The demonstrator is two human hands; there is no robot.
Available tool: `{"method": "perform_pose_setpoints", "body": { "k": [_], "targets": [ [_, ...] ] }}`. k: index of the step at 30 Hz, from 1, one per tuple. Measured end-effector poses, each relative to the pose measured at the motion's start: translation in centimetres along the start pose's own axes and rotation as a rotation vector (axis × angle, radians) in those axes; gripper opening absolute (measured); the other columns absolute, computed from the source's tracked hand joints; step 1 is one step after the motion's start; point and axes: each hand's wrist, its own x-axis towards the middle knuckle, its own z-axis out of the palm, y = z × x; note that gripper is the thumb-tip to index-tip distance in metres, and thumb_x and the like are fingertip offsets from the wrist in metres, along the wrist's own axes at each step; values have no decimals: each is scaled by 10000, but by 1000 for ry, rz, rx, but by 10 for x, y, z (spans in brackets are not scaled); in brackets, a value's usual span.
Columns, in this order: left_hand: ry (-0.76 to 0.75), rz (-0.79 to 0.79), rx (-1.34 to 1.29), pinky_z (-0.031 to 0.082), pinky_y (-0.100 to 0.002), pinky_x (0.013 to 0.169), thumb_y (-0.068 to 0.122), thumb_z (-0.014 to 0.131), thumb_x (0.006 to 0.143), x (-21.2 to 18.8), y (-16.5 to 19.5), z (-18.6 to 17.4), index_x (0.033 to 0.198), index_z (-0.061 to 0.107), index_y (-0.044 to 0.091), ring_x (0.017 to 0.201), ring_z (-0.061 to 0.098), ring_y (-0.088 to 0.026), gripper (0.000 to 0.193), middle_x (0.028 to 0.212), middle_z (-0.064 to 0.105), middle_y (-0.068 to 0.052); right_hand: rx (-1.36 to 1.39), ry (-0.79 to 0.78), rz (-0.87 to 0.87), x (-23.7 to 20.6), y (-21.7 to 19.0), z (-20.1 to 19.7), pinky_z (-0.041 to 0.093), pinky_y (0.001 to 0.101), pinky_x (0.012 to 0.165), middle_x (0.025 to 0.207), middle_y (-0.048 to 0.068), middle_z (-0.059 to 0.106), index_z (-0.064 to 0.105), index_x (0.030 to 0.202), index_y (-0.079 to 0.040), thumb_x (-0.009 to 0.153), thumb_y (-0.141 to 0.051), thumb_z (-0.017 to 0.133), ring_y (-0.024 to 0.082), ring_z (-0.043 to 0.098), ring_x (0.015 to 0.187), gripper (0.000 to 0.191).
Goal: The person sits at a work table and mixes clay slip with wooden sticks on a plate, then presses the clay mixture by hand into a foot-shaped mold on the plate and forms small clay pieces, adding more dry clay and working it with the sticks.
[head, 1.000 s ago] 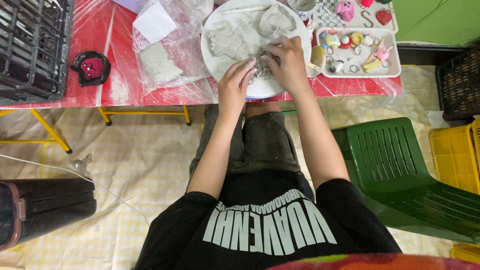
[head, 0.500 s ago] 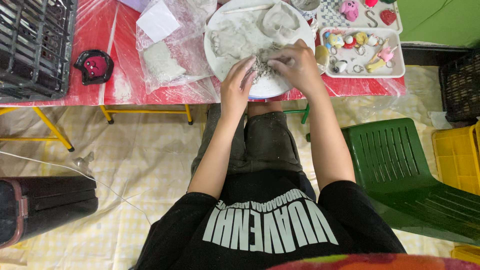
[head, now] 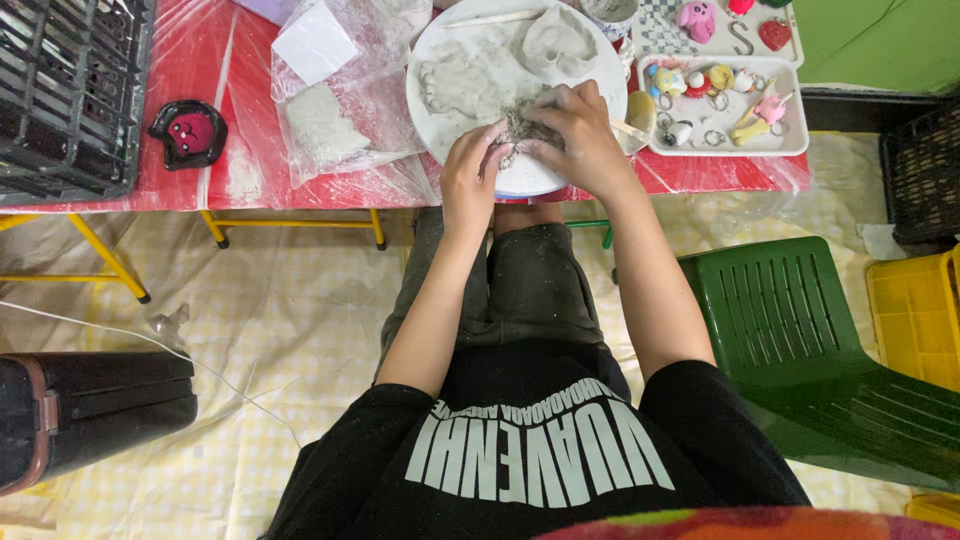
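Both hands have barely shifted: left hand (head: 472,170) and right hand (head: 578,135) pinch a small grey clay lump (head: 520,130), orientation indiscernible, on the round white plate's (head: 445,60) near edge.

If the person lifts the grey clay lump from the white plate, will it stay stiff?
Probably not: the clay lump looks wet and crumbly between both hands, so it may sag or break. It likely sticks; smears cover the white plate.
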Motion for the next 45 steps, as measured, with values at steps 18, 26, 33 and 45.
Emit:
{"method": "perform_pose_setpoints", "body": {
  "k": [18,26,33,45],
  "targets": [
    [1,-57,-199,625,-323,870,-21,732,939,-1,2,2,1288,672,79,1008,760,-201,368,1173,725,-95,365,260,233,-3,-8,10,571,323,802,956,73,755,744,963,-13,859,-24,875,164,710,879,168],
    [46,-3,-58,596,-356,912,35,782,909,-1,7,3,1243,707,93,1072,729,-253,348,1160,743,-98,471,316,375,-4,-25,17,582,327,819,1010,28,737,754,976,-50,888,-71,846,172,697,918,129],
    [20,-21,-40,597,-358,878,79,781,934,-1,4,1,1240,708,106,1074,719,-264,316,1174,732,-106,168,67,80,-44,-37,-1,471,420,915,1029,52,672,809,1034,-95,747,-141,897,295,573,1005,303],
    [-40,-37,-28,609,-328,787,120,782,948,-3,3,-1,1244,711,129,902,737,-200,305,1160,726,-91,438,521,319,-85,-19,30,527,269,847,1048,89,664,703,1064,19,948,52,778,133,633,944,142]
  ]
}}
